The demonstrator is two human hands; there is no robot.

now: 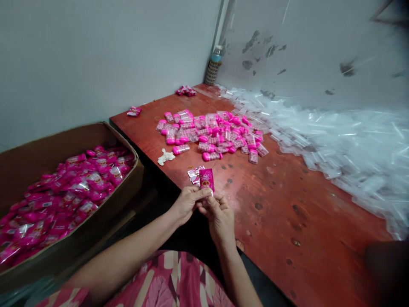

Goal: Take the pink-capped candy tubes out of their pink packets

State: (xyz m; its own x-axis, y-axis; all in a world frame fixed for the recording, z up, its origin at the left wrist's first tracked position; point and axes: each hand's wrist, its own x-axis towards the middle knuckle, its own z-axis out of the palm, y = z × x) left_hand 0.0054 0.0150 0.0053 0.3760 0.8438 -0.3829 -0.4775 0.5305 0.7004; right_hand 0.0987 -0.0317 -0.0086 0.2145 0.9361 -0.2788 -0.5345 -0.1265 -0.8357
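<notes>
Between my two hands, just over the table's near edge, is a small flat magenta packet (207, 177) with printing on it. My left hand (187, 204) pinches its lower left side with thumb and fingers. At its lower right, the fingers and thumb of my right hand (220, 215) are closed on the same packet. A silvery, partly pink piece of packet (193, 175) shows just behind it on the left. Farther back lies a heap of small clear bottles (212, 132) with pink caps and pink beads inside.
On the left stands a cardboard box (136, 168) full of pink wrapped packs (73, 187). Clear plastic tubes or sleeves (351, 149) are piled along the wall on the red table (271, 243). A bottle in a woven holder (212, 71) stands in the corner; a crumpled white scrap (165, 157) lies near the edge.
</notes>
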